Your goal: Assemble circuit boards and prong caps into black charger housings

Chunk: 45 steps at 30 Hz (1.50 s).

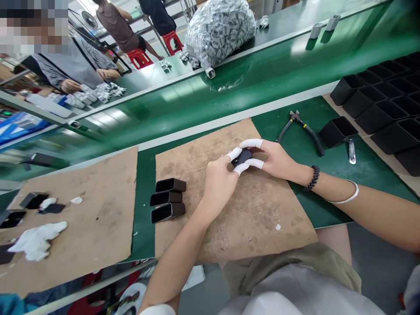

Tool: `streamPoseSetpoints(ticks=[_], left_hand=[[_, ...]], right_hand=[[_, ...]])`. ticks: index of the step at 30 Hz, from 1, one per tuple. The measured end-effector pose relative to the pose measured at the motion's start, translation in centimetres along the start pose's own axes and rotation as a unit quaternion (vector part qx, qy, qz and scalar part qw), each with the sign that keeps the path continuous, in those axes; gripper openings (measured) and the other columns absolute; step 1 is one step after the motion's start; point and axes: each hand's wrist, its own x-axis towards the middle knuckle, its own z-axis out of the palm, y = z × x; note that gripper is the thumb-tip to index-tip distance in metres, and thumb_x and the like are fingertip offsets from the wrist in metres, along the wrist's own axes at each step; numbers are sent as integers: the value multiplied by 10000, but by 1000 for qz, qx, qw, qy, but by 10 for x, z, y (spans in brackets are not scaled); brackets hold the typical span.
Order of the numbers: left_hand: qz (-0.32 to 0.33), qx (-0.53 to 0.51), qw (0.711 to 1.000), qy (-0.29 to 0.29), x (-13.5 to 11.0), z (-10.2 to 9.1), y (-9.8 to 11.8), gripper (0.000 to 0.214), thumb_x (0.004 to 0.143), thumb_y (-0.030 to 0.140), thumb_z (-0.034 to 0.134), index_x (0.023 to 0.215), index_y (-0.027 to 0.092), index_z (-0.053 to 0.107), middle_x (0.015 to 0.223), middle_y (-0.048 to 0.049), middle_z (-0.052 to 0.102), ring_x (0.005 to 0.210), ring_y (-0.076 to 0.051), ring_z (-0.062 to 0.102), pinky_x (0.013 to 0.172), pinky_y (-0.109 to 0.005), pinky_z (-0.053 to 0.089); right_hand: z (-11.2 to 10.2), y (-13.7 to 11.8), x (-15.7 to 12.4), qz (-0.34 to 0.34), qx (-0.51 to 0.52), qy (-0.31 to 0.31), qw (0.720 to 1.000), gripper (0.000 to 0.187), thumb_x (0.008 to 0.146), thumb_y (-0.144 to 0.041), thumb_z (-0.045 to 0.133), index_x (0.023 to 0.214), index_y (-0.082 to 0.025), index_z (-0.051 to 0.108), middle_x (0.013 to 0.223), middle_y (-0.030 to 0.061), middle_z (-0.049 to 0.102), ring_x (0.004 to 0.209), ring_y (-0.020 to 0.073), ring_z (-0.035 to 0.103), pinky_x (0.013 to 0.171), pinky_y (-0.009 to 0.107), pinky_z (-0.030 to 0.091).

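Note:
Both of my hands meet over a worn brown cardboard mat (249, 218) and hold one small black plastic shell (242, 156) between them. My left hand (219, 179) pinches its near end; my right hand (274, 158) grips it from the far side. White finger cots cover several fingertips. Three black rectangular sleeves (168, 197) lie side by side on the mat's left edge, a short way left of my left hand.
Black-handled pliers (303, 129) and a small metal tool (351, 151) lie right of the mat beside an open black box (337, 131) and rows of black boxes (387, 100). A second mat (95, 218) holds white rags and black parts. Beyond the green conveyor (229, 83), a bag of grey parts (219, 28) and other people.

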Motion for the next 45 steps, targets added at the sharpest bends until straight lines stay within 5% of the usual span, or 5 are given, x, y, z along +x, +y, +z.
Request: streamPoseSetpoints(ticks=[23, 31, 37, 42, 45], left_hand=[[-101, -418, 894, -123, 16, 0, -19, 752, 656, 118, 802, 1355, 196, 535, 1446, -128, 640, 1423, -333, 539, 1228, -537, 401], [-125, -478, 866, -81, 32, -14, -36, 379, 938, 328, 460, 1251, 217, 643, 1501, -64, 598, 1473, -253, 488, 1203, -443, 448], [-180, -474, 860, -62, 38, -11, -43, 393, 854, 296, 532, 1218, 198, 642, 1476, -116, 615, 1426, -259, 545, 1187, -439, 455], [-42, -406, 911, -50, 26, 9, -34, 597, 726, 308, 761, 1279, 184, 574, 1453, -158, 611, 1407, -302, 554, 1203, -461, 420], [111, -283, 953, -14, 10, 22, -24, 837, 665, 304, 872, 1407, 238, 492, 1585, -128, 474, 1501, -300, 429, 1258, -448, 335]], right_hand=[[-13, 4, 14, -26, -5, -108, 994, 190, 849, -353, 745, 1016, -283, 802, 1036, 42, 746, 930, 221, 721, 847, 374, 589], [-16, -3, 1, 5, -108, 67, 992, 254, 914, -403, 662, 1127, -303, 757, 1089, 79, 716, 1014, 286, 678, 925, 453, 556], [-16, 12, 5, 10, -157, -6, 988, 204, 867, -279, 651, 1036, -235, 757, 958, 86, 695, 871, 262, 668, 839, 438, 566], [-8, 6, 8, 140, 129, 65, 979, 212, 754, -288, 769, 951, -245, 702, 1006, 43, 750, 950, 256, 708, 934, 478, 587], [0, -9, 9, 322, 399, 56, 857, 174, 848, -275, 706, 1011, -237, 657, 967, 47, 781, 882, 235, 754, 948, 503, 608]])
